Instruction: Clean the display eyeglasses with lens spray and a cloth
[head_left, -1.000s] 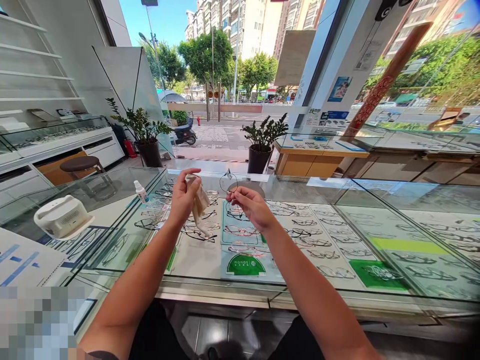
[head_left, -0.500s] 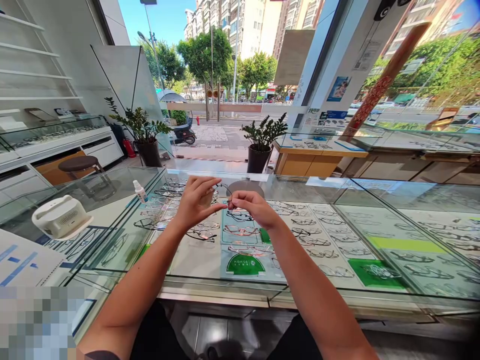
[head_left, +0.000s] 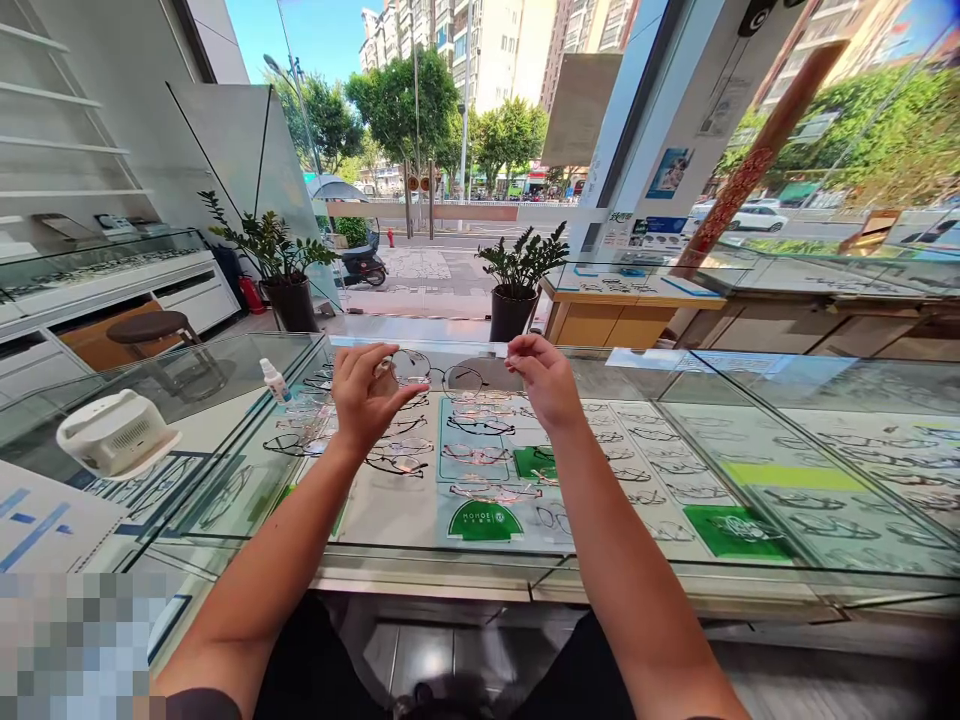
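Observation:
Round, thin dark-rimmed eyeglasses (head_left: 438, 370) are held up over the glass counter, lenses facing me. My left hand (head_left: 366, 390) is closed on their left side, the thumb below and the fingers above the lens. My right hand (head_left: 546, 375) is raised to the right of the other lens, a little apart from it. Its fingertips are pinched together, and what they hold, if anything, is too small to make out. Below my hands, rows of eyeglasses (head_left: 480, 455) lie inside the counter, with a green semicircular sign (head_left: 485, 520) near the front.
On the counter at left stand a white device (head_left: 118, 432) and a small spray bottle (head_left: 274, 380). A sheet of paper (head_left: 52, 515) lies at the near left. Beyond the counter are two potted plants (head_left: 513, 310), a stool (head_left: 147, 328) and another display case (head_left: 634, 288).
My hands have moved apart, the right one going right and up, the left slightly left. The eyeglasses have turned so that both round lenses now face me. The view has shifted slightly.

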